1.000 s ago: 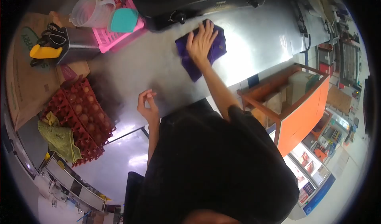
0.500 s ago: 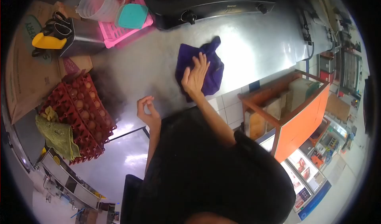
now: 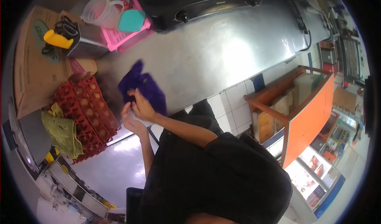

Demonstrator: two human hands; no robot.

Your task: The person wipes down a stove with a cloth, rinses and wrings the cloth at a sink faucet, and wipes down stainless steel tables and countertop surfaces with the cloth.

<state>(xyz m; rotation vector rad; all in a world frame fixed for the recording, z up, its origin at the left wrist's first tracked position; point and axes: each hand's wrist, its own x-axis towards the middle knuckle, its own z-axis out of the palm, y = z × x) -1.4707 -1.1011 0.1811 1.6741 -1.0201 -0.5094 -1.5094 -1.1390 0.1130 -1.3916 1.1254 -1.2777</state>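
Observation:
A crumpled purple cloth (image 3: 149, 91) lies on the steel counter (image 3: 190, 61), near its front edge. My right hand (image 3: 143, 108) bears on the lower part of the cloth, with its fingers bent into it; the fingertips are partly hidden. Close below, at the counter's edge, my left hand (image 3: 133, 123) is cupped with its palm turned up and its fingers apart. Nothing shows clearly in the left palm. The two hands are almost touching.
Stacked red egg trays (image 3: 89, 113) with eggs stand left of my hands, a green cloth (image 3: 61, 131) over them. Behind are a cardboard box (image 3: 35, 73), a utensil holder (image 3: 89, 41), a pink basket (image 3: 115, 39) and a black stove (image 3: 214, 10). An orange-sided cart (image 3: 311, 117) stands right.
My right hand has swept the purple cloth left along the counter, toward the egg trays. My left hand has moved slightly left and down, and now lies close to the right.

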